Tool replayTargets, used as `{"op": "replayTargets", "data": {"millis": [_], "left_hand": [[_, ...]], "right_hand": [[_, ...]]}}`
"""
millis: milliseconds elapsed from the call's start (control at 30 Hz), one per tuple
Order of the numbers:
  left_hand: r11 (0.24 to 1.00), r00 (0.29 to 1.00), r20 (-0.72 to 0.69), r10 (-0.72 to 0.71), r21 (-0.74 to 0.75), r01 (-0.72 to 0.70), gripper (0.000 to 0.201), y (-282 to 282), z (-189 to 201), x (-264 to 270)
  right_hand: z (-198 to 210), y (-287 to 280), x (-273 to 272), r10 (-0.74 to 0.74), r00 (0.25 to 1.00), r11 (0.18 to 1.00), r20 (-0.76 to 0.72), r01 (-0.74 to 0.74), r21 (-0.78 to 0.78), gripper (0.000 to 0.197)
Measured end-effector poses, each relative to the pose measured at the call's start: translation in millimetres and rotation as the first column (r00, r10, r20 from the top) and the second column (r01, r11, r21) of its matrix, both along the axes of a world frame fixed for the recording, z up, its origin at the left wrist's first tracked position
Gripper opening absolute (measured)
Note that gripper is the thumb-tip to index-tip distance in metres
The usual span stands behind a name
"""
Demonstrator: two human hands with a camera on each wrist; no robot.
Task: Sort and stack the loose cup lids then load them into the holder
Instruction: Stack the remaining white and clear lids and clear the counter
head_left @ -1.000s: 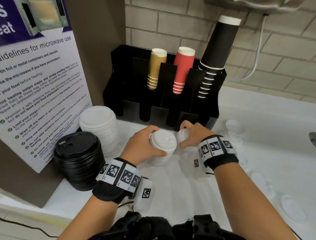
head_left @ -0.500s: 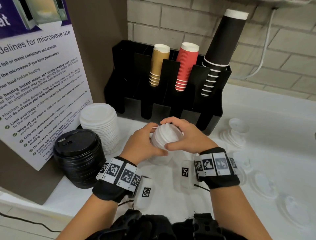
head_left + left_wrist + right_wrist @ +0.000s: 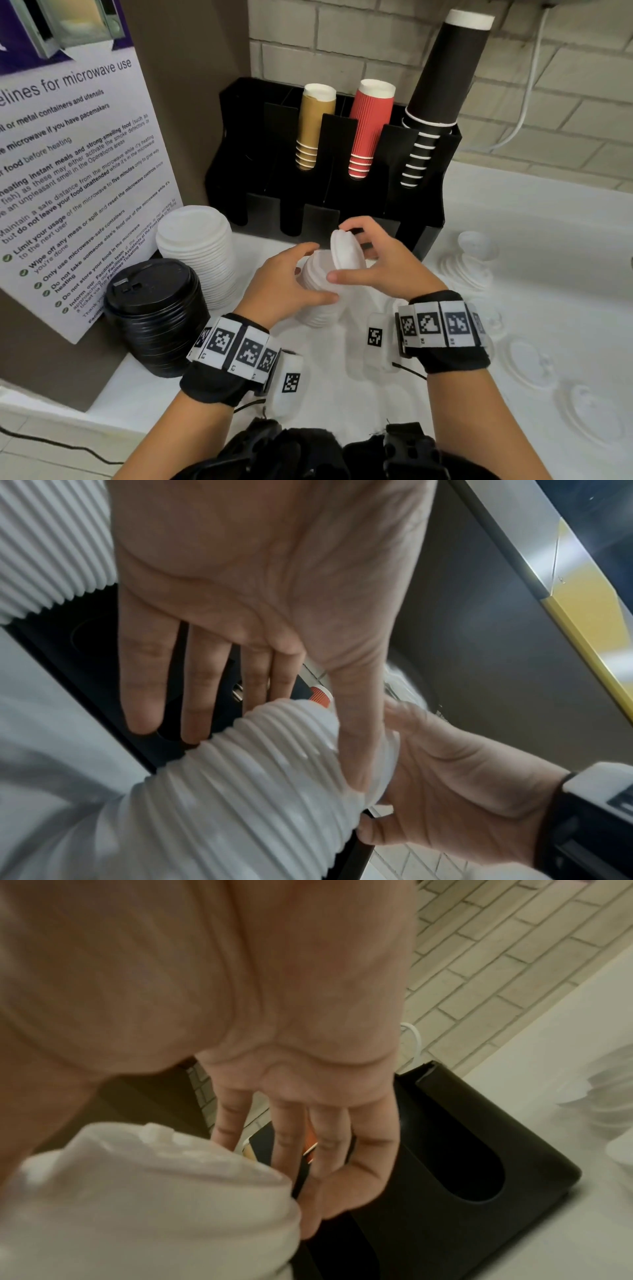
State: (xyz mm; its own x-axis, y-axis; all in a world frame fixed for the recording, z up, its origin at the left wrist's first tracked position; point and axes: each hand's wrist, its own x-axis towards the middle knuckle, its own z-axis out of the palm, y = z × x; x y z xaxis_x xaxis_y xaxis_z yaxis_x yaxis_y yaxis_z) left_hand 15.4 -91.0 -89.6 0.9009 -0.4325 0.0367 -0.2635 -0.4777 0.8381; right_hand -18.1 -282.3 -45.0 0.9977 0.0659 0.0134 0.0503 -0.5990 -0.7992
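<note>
Frame centre: left hand wraps the small white lid stack, thumb across its front. Right hand pinches a tilted pair of white lids just above the stack top, thumb and fingertips on the rim. Black holder directly behind, upper centre.

The right hand has lifted and tilted its small white lids above the stack.
</note>
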Motion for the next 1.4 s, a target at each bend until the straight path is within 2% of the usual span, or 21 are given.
{"op": "replayTargets", "data": {"millis": [167,300,567,667,833,933,1033,1100,1167,1200,1267,1333,1400], "left_hand": [[1.000,1.000,-0.001,0.014,0.023,-0.014,0.077,1.4,-0.5,-0.9],[0.999,0.999,-0.009,0.034,0.004,-0.034,0.073,3.8,-1.5,-1.4],[0.998,0.998,-0.044,0.053,-0.039,-0.055,0.087,5.4,-2.5,-2.1],[0.996,0.999,-0.038,0.016,-0.084,-0.019,0.078,6.8,-1.4,-3.8],[0.995,0.997,-0.056,-0.053,-0.090,0.048,0.066,5.7,-1.2,-4.7],[0.997,0.996,-0.073,-0.049,-0.060,0.045,0.060,3.6,-2.0,-3.0],[0.998,0.996,-0.083,-0.045,-0.041,0.042,0.055,2.2,-1.8,-2.4],[0.998,0.995,-0.084,-0.052,-0.052,0.048,0.051,0.0,-2.1,-3.6],[0.996,0.995,-0.080,-0.066,-0.071,0.060,0.047,-3.0,-2.2,-4.8],[0.995,0.994,-0.077,-0.073,-0.074,0.068,0.046,-4.2,-1.9,-5.1],[0.994,0.993,-0.070,-0.092,-0.065,0.087,0.044,-5.5,-1.5,-4.6],[0.993,0.993,-0.056,-0.104,-0.065,0.101,0.045,-5.3,-1.8,-4.2],[0.992,0.994,-0.029,-0.110,-0.071,0.107,0.045,-3.9,-2.5,-4.8]], "right_hand": [[-0.9,-0.6,-2.5,-0.009,1.000,1.000,-0.006,0.009,0.003,0.066],[-7.0,11.0,-0.3,0.039,0.999,0.993,-0.014,-0.040,-0.111,0.069],[-6.7,19.1,1.2,0.070,0.997,0.987,-0.029,-0.073,-0.143,0.057],[-7.1,20.1,-0.9,0.066,0.997,0.990,-0.038,-0.070,-0.125,0.053],[-6.7,20.5,-5.7,0.056,0.998,0.993,0.002,-0.055,-0.101,0.033],[-5.0,11.9,-10.6,-0.024,1.000,0.999,-0.007,0.024,-0.025,0.030],[1.1,-7.5,-16.2,-0.249,0.968,0.967,-0.014,0.250,0.054,0.013],[4.7,-27.6,-21.0,-0.366,0.926,0.927,-0.088,0.355,-0.123,0.018],[3.7,-43.1,-28.5,-0.428,0.872,0.870,-0.240,0.324,-0.371,0.037],[2.3,-45.8,-32.5,-0.449,0.835,0.851,-0.318,0.291,-0.437,0.046],[-3.0,-42.1,-37.3,-0.461,0.783,0.848,-0.418,0.250,-0.467,0.061],[-9.2,-33.9,-35.7,-0.445,0.779,0.837,-0.440,0.188,-0.514,0.070],[-13.9,-27.5,-30.7,-0.444,0.785,0.806,-0.432,0.140,-0.575,0.070]]}}
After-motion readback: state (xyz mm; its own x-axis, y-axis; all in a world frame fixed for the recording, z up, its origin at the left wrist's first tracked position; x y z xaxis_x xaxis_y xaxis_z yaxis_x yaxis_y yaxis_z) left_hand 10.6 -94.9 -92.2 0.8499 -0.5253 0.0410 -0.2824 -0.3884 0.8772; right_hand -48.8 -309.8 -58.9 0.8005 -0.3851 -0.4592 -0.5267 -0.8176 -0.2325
